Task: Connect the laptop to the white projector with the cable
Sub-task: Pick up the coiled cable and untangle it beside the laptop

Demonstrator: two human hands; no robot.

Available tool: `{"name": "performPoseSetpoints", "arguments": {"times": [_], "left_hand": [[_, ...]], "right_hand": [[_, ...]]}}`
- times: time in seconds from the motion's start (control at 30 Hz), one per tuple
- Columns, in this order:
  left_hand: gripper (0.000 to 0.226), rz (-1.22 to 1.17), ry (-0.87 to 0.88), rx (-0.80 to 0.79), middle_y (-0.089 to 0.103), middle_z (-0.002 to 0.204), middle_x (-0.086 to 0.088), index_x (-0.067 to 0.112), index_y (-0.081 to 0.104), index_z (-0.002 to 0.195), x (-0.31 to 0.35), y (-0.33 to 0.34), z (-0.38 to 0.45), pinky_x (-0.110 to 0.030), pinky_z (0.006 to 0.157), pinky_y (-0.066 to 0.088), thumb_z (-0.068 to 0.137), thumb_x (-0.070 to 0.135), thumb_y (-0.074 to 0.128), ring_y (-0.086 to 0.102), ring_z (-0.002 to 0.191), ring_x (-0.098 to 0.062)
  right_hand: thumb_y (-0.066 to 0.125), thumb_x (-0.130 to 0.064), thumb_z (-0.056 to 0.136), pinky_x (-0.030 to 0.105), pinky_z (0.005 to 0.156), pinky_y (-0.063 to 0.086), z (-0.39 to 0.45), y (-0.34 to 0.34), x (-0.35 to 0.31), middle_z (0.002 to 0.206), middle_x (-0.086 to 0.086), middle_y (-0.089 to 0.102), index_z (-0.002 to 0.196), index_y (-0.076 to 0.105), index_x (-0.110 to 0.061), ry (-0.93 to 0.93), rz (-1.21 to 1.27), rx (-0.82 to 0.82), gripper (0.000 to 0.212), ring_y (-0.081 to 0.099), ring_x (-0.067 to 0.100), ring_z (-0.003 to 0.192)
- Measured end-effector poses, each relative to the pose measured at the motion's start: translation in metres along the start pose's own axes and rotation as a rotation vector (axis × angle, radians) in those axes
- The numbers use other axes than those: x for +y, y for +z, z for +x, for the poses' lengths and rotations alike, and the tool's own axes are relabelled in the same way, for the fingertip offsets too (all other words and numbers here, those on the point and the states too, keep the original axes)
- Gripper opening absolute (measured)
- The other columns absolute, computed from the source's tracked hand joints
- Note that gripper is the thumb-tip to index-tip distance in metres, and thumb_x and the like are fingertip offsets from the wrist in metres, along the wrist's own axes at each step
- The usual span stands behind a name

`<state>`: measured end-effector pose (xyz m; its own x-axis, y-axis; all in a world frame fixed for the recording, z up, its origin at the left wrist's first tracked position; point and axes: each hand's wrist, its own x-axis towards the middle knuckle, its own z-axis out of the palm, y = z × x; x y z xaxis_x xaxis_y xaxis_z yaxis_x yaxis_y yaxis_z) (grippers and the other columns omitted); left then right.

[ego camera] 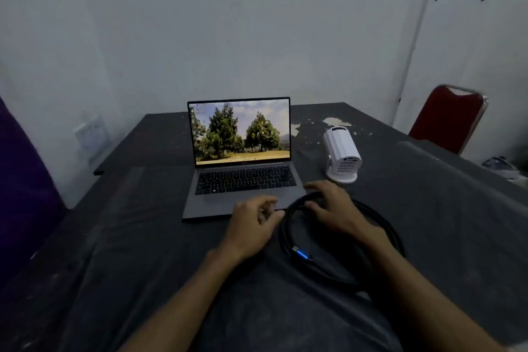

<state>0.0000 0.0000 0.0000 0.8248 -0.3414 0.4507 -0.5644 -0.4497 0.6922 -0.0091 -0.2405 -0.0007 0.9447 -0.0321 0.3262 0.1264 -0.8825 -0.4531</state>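
Cable: one black cable (380,223), coiled on the dark table (143,237) at centre-right of the frame, just in front of the laptop's right corner; I judge it is bundled because nothing is plugged in yet.
Plug: one blue-lit connector (301,254) shows on the coil's lower left side.
Left hand (253,224): at the coil's left edge, fingers curled; I cannot tell if they pinch the cable.
Right hand (335,208): fingers spread, resting on the coil's upper part, probably to steady it.
Laptop (243,168): one, open, screen lit, centre frame.
Projector (342,153): one white unit right of the laptop, ports facing me, which suits plugging in.
Chair (448,118): one red, upper right.
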Motion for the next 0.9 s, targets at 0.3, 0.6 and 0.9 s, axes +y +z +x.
{"name": "performPoseSetpoints", "arguments": {"times": [0.3, 0.6, 0.9], "left_hand": [[0.069, 0.070, -0.016, -0.157, 0.059, 0.090, 0.021, 0.040, 0.058, 0.134, -0.007, 0.016, -0.025, -0.016, 0.062, 0.042, 0.076, 0.078, 0.063, 0.053, 0.070, 0.007], [0.058, 0.153, 0.042, -0.207, 0.058, 0.085, 0.014, 0.044, 0.072, 0.102, -0.004, 0.018, -0.030, -0.019, 0.065, 0.040, 0.064, 0.086, 0.066, 0.055, 0.075, 0.001], [0.127, -0.122, -0.188, -0.203, 0.069, 0.109, 0.014, 0.042, 0.013, 0.159, 0.000, 0.014, -0.029, -0.023, 0.070, 0.058, 0.058, 0.074, 0.083, 0.063, 0.069, -0.009]], "right_hand": [[0.060, -0.024, 0.095, 0.056, 0.122, 0.023, -0.011, 0.013, 0.023, 0.148, 0.008, 0.059, 0.151, 0.054, -0.021, 0.224, -0.163, 0.079, 0.056, 0.049, 0.028, 0.142], [0.061, -0.027, 0.096, 0.050, 0.097, 0.042, -0.012, 0.005, 0.024, 0.114, 0.019, 0.067, 0.106, 0.068, -0.011, 0.355, -0.275, 0.202, 0.021, 0.058, 0.042, 0.111], [0.066, -0.018, 0.101, 0.049, 0.076, 0.046, -0.010, -0.005, 0.016, 0.097, 0.022, 0.066, 0.103, 0.068, -0.005, 0.190, -0.207, 0.580, 0.014, 0.064, 0.045, 0.085]]}}
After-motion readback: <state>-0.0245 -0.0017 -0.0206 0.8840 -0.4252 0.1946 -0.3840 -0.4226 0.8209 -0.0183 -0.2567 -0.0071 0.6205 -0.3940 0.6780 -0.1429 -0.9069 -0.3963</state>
